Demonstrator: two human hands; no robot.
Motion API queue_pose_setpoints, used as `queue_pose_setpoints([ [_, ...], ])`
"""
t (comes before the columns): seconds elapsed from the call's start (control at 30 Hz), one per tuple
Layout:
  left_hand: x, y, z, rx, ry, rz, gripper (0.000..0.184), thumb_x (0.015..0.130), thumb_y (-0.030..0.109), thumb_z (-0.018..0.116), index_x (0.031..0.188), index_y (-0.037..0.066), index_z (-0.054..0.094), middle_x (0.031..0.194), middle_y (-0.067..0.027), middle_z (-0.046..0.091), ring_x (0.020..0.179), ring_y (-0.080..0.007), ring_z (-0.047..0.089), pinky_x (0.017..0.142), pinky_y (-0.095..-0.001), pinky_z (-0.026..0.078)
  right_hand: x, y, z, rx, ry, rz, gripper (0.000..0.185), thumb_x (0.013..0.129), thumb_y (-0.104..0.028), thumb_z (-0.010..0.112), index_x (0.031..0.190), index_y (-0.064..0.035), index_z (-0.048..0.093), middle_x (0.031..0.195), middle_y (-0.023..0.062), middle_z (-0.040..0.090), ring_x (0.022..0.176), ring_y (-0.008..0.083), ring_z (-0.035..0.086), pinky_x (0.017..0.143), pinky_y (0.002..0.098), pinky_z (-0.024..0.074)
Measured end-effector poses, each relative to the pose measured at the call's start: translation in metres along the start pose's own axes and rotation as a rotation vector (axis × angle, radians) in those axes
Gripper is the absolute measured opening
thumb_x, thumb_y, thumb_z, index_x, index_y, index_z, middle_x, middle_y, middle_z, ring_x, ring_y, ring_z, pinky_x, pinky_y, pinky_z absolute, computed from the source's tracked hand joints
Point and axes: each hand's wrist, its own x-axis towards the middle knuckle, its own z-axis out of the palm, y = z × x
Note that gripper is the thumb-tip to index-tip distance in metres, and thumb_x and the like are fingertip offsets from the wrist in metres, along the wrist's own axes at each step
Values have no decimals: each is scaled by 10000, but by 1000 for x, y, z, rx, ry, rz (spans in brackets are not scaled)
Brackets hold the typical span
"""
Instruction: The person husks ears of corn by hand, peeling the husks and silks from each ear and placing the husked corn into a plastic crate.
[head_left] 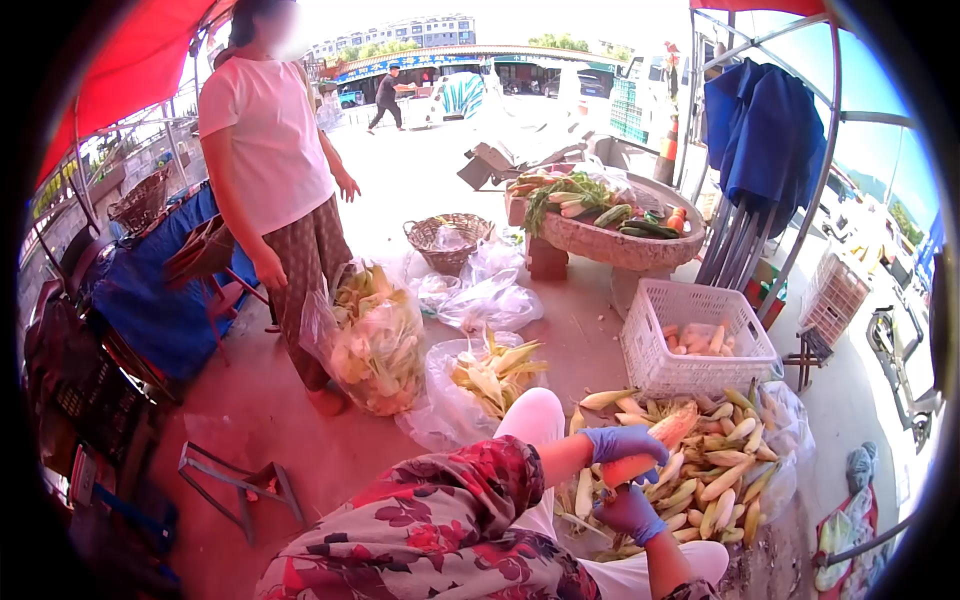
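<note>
My left hand (622,446), in a purple-blue glove, is wrapped around an ear of corn (675,425) with bare orange-pink kernels. Just below it, my right hand (630,513), gloved alike, is closed at the lower end of the same ear; its fingertips are partly hidden. Under and beyond both hands spreads a heap of corn ears (725,475), many in pale husks. A plastic bag of husks (495,375) lies open past my knee.
A white crate (690,365) with peeled ears stands behind the heap. A round stone table (610,240) bears vegetables. A person (270,150) stands at left by a full husk bag (375,345). A wicker basket (447,243) and small folding stool (240,485) are on the ground.
</note>
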Motion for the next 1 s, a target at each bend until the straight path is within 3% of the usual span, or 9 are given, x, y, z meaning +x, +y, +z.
queue_pose_setpoints([
  [0.1,22,-39,-3,-85,87,220,424,692,256,698,962,-35,551,858,-150,635,681,-196,634,589,-305,528,-8,-2,-19,36,-19,-98,367,625,-161,616,958,-25,545,714,126,593,702,329,576,701,376,481],
  [0.13,24,-38,-7,-348,100,129,423,708,246,696,985,-37,546,855,-149,634,718,-211,641,637,-314,536,-6,3,-35,-11,-323,259,436,654,-224,588,1047,-49,517,873,189,603,805,368,579,746,408,467],
  [0.33,44,-67,-30,-646,120,246,525,739,398,662,1087,37,506,957,-137,612,835,-245,626,791,-385,509,3,5,-96,292,185,391,84,735,-55,570,798,-32,521,687,1,506,603,62,457,541,225,401],
  [0.4,47,-67,-24,-657,208,289,480,724,369,675,1040,37,536,901,-125,619,796,-236,628,761,-368,515,10,11,-99,522,295,470,86,745,-74,586,806,-43,535,709,5,520,625,66,477,559,224,414],
  [0.5,46,-93,-44,241,614,307,380,695,277,686,944,14,572,815,-108,619,734,-215,618,692,-331,513,8,32,-156,1075,552,534,147,774,-134,605,889,-47,576,768,18,554,663,109,528,604,237,450],
  [0.53,70,-128,-58,-182,583,270,321,665,213,687,880,-3,586,747,-92,609,673,-193,598,633,-305,498,5,49,-185,1036,709,484,229,787,-171,604,967,-34,568,826,35,564,715,142,549,663,266,464],
  [0.7,60,-159,-47,-593,444,302,407,718,233,705,1006,10,524,816,-99,587,633,-208,589,571,-336,518,94,-64,-192,863,1350,2,477,863,-358,518,1178,-6,456,1161,164,513,1049,265,520,914,379,422],
  [0.87,41,-136,-29,-470,263,183,514,763,339,680,1133,37,490,934,-65,588,820,-166,577,748,-293,485,199,-126,-87,731,905,-130,572,838,-395,574,1227,-28,372,1203,152,448,1108,251,471,939,361,389],
  [1.0,26,-117,-31,-497,153,339,460,846,333,581,1192,53,463,1056,-72,583,913,-167,575,795,-282,467,231,-106,-27,-95,394,-210,771,736,-441,667,1310,-36,349,1302,236,359,1194,355,359,1013,434,244],
])
